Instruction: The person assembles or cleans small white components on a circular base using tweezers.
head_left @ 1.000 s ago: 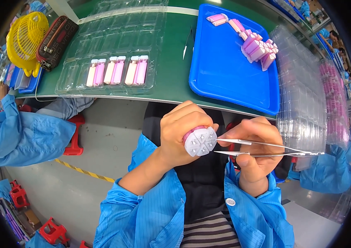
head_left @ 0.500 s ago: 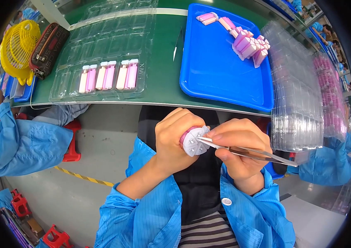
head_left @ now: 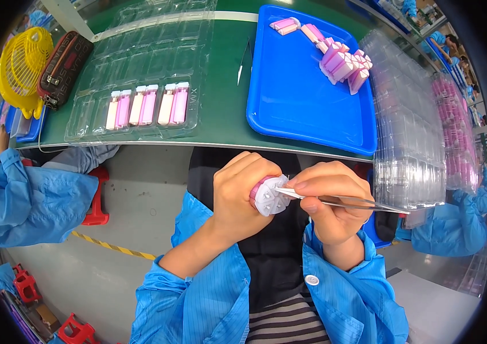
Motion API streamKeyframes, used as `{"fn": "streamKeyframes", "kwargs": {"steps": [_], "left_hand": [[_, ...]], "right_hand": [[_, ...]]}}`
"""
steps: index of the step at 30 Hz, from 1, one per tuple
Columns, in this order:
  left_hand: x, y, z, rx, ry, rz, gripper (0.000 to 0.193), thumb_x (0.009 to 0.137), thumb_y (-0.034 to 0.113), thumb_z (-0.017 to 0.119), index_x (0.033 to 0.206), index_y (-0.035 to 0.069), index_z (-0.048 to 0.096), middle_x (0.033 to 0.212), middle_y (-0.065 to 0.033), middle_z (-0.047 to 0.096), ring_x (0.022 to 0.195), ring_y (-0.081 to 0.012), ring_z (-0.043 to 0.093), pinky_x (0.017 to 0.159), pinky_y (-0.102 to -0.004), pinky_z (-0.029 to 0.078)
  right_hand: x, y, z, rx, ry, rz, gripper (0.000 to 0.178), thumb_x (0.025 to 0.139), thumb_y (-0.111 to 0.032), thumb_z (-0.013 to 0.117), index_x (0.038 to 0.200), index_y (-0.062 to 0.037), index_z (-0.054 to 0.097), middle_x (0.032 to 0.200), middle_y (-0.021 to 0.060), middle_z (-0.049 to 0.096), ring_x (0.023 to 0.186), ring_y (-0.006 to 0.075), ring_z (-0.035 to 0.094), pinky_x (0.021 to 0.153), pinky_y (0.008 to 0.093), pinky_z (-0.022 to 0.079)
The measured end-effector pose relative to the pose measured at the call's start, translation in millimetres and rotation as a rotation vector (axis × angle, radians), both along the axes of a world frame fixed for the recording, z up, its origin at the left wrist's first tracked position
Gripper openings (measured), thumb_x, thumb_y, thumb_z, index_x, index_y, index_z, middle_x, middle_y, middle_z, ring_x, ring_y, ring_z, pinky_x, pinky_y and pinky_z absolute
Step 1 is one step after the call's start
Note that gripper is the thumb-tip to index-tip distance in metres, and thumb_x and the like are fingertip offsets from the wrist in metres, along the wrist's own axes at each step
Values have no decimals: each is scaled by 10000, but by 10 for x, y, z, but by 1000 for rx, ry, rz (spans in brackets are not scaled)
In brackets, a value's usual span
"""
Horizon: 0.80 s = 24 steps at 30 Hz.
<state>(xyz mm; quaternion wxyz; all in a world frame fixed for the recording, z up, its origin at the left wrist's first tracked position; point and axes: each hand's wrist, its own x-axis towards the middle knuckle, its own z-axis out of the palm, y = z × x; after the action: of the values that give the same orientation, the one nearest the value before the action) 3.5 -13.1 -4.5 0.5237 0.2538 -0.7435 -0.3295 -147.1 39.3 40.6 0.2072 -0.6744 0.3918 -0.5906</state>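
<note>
My left hand (head_left: 236, 192) is closed around a round bundle of pink pieces with white wedge-shaped ends (head_left: 270, 198), held above my lap just off the table edge. Small holes or pegs dot the white end faces, which point toward my right hand. Between the thumb and fingers of my right hand (head_left: 338, 198) is a pair of metal tweezers (head_left: 364, 202). Its pale tips touch or nearly touch the upper part of the bundle's white face. Whether the tips grip anything is too small to tell. My left fingers hide most of the bundle's length.
A blue tray (head_left: 295, 114) holds a cluster of pink-and-white pieces (head_left: 343, 66). Left of it lies a transparent blister tray (head_left: 97, 114) with pink and cream pairs (head_left: 143, 106). Stacked transparent trays (head_left: 409, 143) stand right. A yellow fan (head_left: 22, 71) and dark pouch (head_left: 65, 69) sit far left.
The tweezers' rear end has swung slightly upward, and my right hand has shifted a little. My left hand keeps its hold on the bundle. The whole view has drifted slightly.
</note>
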Motion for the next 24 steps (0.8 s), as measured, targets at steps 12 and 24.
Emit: {"fn": "streamKeyframes", "kwargs": {"steps": [12, 24], "left_hand": [[-24, 3, -22, -78, -36, 93, 234, 592, 20, 763, 759, 31, 599, 666, -91, 553, 596, -277, 548, 520, -348, 421], [-80, -54, -92, -164, 45, 303, 209, 657, -38, 774, 742, 25, 594, 670, -91, 583, 597, -257, 557, 533, -328, 416]], "right_hand": [[37, 1, 109, 38, 130, -48, 182, 701, 40, 764, 872, 19, 704, 812, 145, 689, 724, 238, 694, 620, 288, 551], [177, 32, -192, 69, -291, -79, 164, 785, -21, 756, 930, 28, 696, 881, 155, 700, 802, 216, 675, 692, 285, 535]]}}
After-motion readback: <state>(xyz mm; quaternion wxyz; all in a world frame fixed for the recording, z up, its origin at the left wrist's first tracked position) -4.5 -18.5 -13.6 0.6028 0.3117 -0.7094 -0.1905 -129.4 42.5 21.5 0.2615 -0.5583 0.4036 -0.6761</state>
